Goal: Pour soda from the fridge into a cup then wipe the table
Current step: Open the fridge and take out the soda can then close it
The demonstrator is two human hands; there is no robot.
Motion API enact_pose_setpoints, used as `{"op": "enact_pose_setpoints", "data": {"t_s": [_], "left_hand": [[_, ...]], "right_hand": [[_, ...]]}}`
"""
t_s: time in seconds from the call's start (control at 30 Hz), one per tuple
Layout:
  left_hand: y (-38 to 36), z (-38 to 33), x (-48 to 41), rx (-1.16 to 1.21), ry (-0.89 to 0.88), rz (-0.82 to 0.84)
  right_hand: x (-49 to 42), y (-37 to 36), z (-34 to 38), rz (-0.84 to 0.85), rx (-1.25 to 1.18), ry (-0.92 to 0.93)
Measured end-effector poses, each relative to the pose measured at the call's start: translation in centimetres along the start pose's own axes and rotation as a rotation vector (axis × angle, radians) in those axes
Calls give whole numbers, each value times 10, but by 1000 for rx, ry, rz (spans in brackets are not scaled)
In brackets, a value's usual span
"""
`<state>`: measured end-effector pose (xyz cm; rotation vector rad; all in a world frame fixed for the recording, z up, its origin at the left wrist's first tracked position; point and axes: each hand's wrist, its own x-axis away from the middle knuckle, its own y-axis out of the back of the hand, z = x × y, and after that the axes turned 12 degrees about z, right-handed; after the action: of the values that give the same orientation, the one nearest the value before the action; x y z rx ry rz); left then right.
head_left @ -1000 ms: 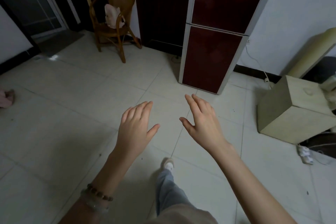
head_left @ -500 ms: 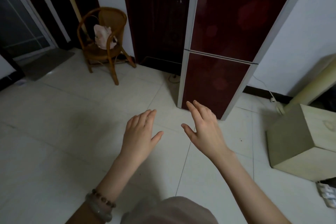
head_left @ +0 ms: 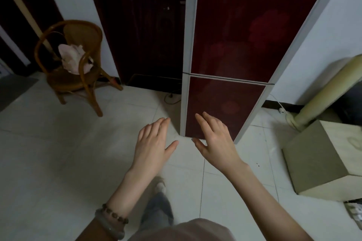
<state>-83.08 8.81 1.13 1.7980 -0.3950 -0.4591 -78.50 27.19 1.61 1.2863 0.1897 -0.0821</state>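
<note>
You stand before the closed fridge (head_left: pixel 231 49), both hands raised and empty.

Head view: the fridge is tall and dark red with pale edges; a seam splits its upper and lower doors. Your left hand (head_left: pixel 153 144) and right hand (head_left: pixel 214 141) hover palm-down, fingers spread and relaxed, just short of the lower door, touching nothing. A chair (head_left: pixel 74 64) stands left.

**Worn on wrist, leg and foot**

On the left wrist, a bead bracelet (head_left: pixel 115 213) of dark brown, rounded beads. Just behind the bead bracelet, toward the elbow, a smooth grey-green bangle (head_left: pixel 108 228). Right of the bead bracelet, a faded blue-grey trouser leg (head_left: pixel 157 211) ending in a pale shoe (head_left: pixel 160 185); lower right of it, a beige-pink top (head_left: pixel 186 231).
</note>
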Motion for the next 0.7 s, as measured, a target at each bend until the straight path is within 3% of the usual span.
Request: {"op": "enact_pose_setpoints", "data": {"t_s": [0.4,0.7], "left_hand": [[32,94,-229,27,-147,5],[26,106,-328,137,-196,75]], "right_hand": [[-218,-12,-36,-86,58,-85],[-293,-6,-72,-124,98,-148]]}}
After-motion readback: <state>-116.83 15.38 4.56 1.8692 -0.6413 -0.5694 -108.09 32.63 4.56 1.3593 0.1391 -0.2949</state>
